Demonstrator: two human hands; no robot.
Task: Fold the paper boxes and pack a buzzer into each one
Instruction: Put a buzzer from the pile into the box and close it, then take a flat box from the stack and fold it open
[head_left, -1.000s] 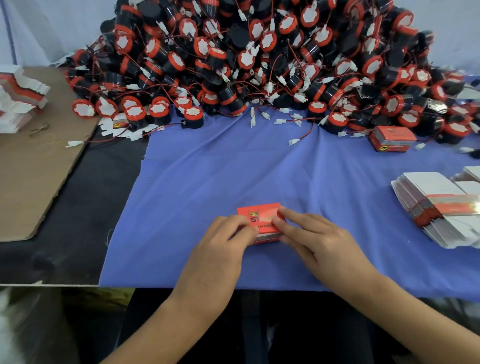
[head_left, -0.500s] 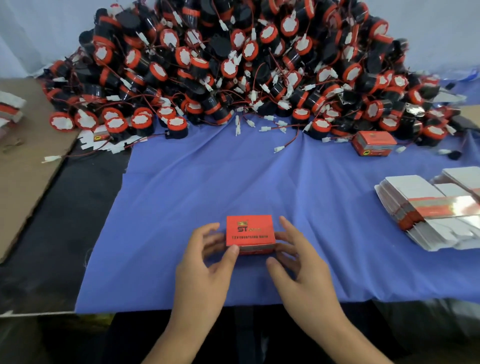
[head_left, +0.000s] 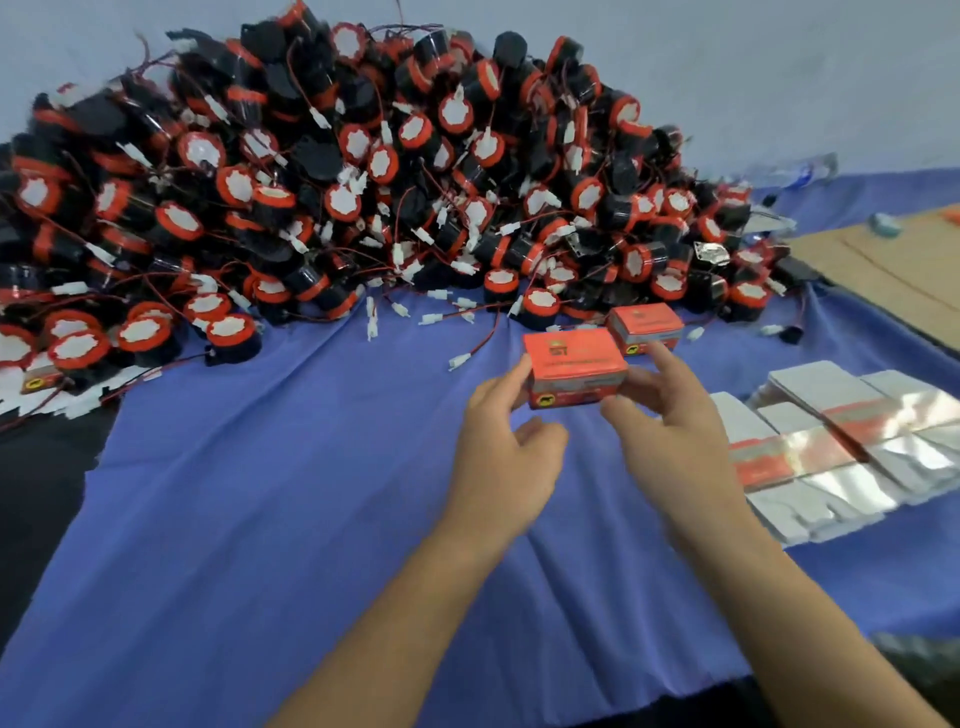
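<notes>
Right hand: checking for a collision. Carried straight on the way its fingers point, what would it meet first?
The right hand, gripping one red box, would probably meet the second red box just ahead by the buzzer pile; its height above the cloth is unclear.

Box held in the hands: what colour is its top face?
The box is orange-red on top with small printing; the head view shows it.
</notes>
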